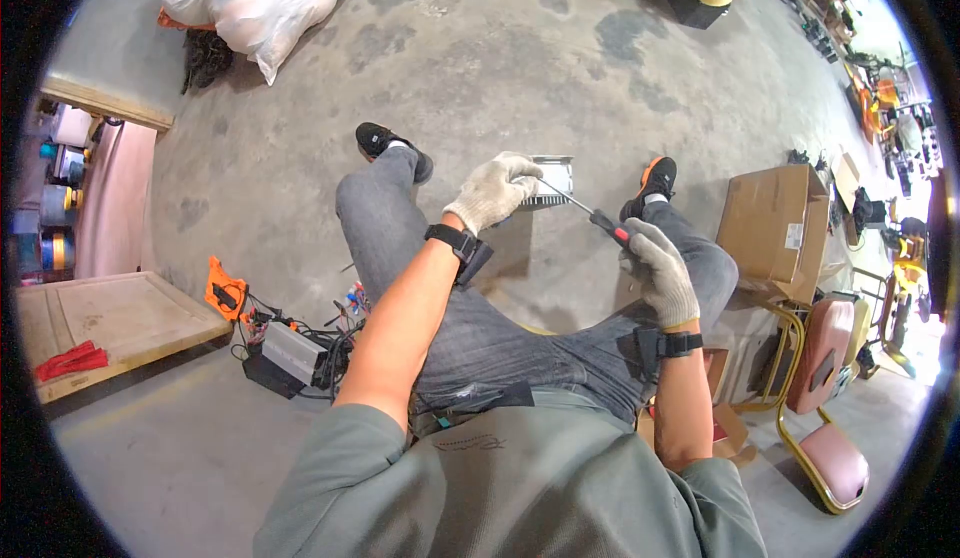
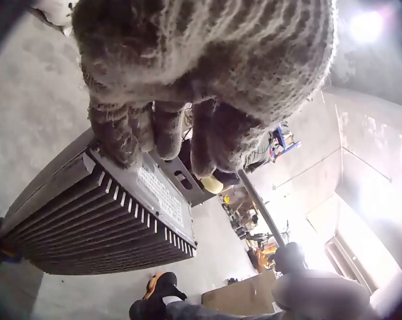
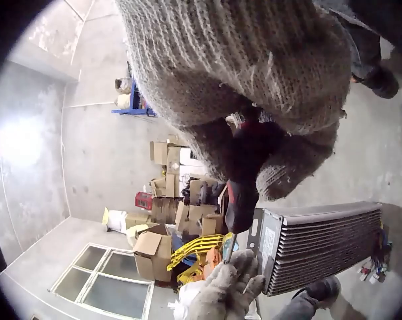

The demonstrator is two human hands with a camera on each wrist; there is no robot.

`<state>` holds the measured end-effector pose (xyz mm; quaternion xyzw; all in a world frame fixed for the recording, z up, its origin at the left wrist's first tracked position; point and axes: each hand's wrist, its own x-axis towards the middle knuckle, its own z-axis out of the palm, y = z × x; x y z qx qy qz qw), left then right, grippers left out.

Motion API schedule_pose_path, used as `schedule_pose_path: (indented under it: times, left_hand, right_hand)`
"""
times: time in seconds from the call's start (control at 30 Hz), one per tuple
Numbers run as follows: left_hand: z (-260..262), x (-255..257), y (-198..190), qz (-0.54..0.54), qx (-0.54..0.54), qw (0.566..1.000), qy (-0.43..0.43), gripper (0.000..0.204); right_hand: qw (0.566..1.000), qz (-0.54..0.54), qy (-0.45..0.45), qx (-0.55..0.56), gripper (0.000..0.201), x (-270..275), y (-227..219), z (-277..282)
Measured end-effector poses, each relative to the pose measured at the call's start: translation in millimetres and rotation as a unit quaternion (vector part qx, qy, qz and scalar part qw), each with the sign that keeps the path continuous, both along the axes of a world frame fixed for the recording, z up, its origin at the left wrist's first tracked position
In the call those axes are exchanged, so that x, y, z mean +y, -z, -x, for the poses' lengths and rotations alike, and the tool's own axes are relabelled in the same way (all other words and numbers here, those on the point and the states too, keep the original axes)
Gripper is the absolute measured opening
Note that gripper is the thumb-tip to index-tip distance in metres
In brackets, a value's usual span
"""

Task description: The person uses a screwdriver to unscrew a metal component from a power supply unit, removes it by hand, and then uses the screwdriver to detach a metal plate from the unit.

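A gloved left hand (image 1: pixel 490 193) grips a finned metal box (image 1: pixel 556 176) above the floor, its fingers over one edge. In the left wrist view the box (image 2: pixel 101 213) shows rows of dark fins and a printed label (image 2: pixel 160 195). The gloved right hand (image 1: pixel 655 268) holds a screwdriver (image 1: pixel 608 226) with a black and red handle. Its metal shaft (image 2: pixel 261 208) points toward the left hand, and the tip comes right at the left thumb and fingertip. In the right wrist view the fingers wrap the screwdriver handle (image 3: pixel 241 203).
Cardboard boxes (image 1: pixel 770 223) and a pink chair (image 1: pixel 825 408) stand to the right. To the left lie a silver box with cables (image 1: pixel 290 353), an orange part (image 1: pixel 226 288) and a wooden panel (image 1: pixel 120 323) with red gloves (image 1: pixel 72 360). White sacks (image 1: pixel 255 8) lie ahead.
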<state>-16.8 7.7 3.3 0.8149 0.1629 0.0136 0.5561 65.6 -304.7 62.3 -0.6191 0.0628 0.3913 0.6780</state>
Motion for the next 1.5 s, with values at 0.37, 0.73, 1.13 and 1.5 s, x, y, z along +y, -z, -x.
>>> schedule_pose_path:
  times: [0.37, 0.73, 1.13, 1.5]
  left_hand:
    - [-0.5, 0.6, 6.2, -0.046, 0.008, 0.999, -0.012, 0.019]
    - [-1.9, -0.8, 2.9, -0.083, 0.02, 0.996, -0.009, 0.015]
    - [-0.5, -3.8, -7.2, -0.099, 0.031, 0.995, -0.001, 0.011]
    - [0.5, -2.6, -7.3, -0.108, 0.032, 0.994, 0.016, 0.011]
  right_hand:
    - [1.0, 0.01, -0.022, 0.007, 0.046, 7.5, -4.4, 1.4]
    - [0.995, 0.056, -0.03, -0.077, 0.043, 3.0, -29.6, -6.7]
    - [0.986, 0.087, -0.074, -0.122, 0.045, 1.8, -19.1, -12.3]
    - [0.985, 0.089, -0.071, -0.134, 0.045, 6.1, -26.6, -10.0]
